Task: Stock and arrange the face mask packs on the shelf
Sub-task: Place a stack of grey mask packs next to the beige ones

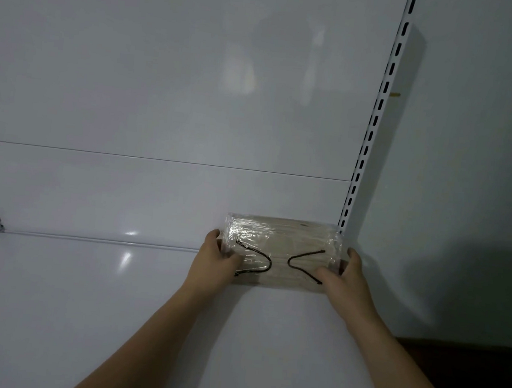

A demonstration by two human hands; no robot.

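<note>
"Pinching the pack [280, 252] at both short ends — my left hand [214, 260] has its thumb on top and its fingers [213, 234] curled round the left edge, my right hand [345, 276] mirrors that on the other end."

"Where does it sit?"

"On the shelf [81, 302], far right, near the back panel [164, 91] and just beside the slotted upright [378, 111]. Whether it touches the panel, I cannot tell."

"How will it handle?"

"Light, I'd judge, and soft: a stack of masks in clear film, black ear loops [256, 261] showing through. The film looks slick and the shelf is glossy, so it should slide easily. Squeezing the middle would likely buckle it. Better to take hold at the ends, where the stack is stiffest, and nudge it square."

"Anything else stocked?"

"No other pack shows; this looks like the first."
</note>
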